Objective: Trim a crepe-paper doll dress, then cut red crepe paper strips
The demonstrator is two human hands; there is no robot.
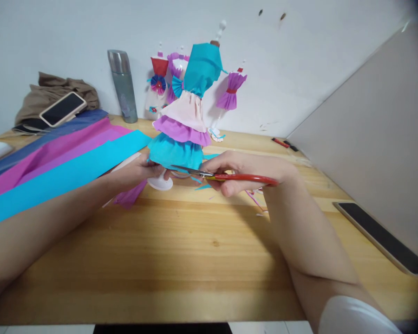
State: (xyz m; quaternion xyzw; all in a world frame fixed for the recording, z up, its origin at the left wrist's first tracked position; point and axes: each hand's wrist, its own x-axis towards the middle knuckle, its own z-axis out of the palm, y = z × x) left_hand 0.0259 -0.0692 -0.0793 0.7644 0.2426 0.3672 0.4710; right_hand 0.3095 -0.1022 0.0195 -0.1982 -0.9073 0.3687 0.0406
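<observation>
Now your right grip (pixel 238 163) holds scissors (pixel 245 178) at the dressed mannequin's (pixel 194 111) hem (pixel 176 155), your left grip (pixel 144 169) grasping beneath it; likely light, crushable, best held by its stand (pixel 160 183).

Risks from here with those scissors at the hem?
1. Cut finger: the red-handled scissors in the right hand point toward the left hand, so a slip might nick it.
2. Ragged hem: the blades lie right along the lower edge of the turquoise bottom tier; a stray snip could bite too deep.
3. Wobble: the dress form leans and is held low, so its top may sway mid-cut.
</observation>
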